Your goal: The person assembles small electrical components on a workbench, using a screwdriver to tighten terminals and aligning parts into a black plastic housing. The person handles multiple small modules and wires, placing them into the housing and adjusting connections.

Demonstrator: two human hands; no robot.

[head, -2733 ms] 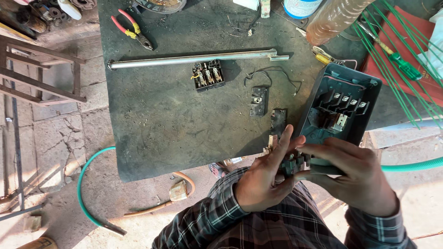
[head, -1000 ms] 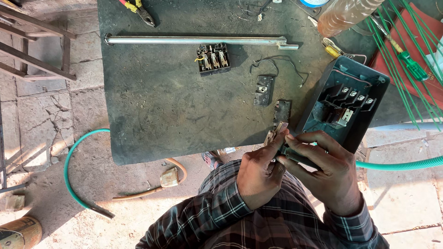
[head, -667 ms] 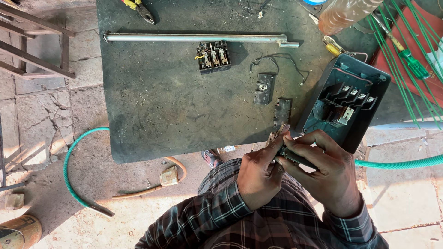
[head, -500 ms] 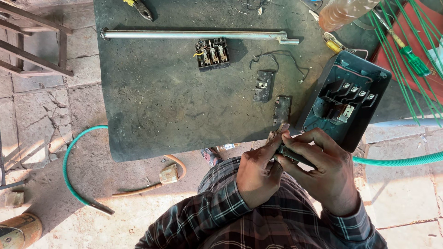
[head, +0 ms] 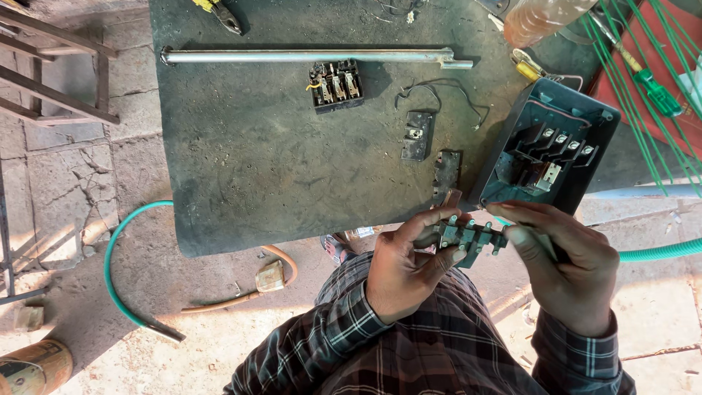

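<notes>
My left hand and my right hand together hold a small grey terminal block with several screw posts, just off the near edge of the dark worktable. The left fingers pinch its left end, the right fingers its right end. Directly beyond it an open grey switch box with a row of contacts rests at the table's right edge. Two small dark flat parts lie on the table near the box.
A long metal rod lies across the far table, a black contact block below it, pliers at the top edge. Green hose curves on the cracked floor at left. Green-handled screwdriver and red surface at right.
My view has drifted so the table sits higher in frame. Both hands have turned the terminal block slightly and hold it a bit lower, nearer my body.
</notes>
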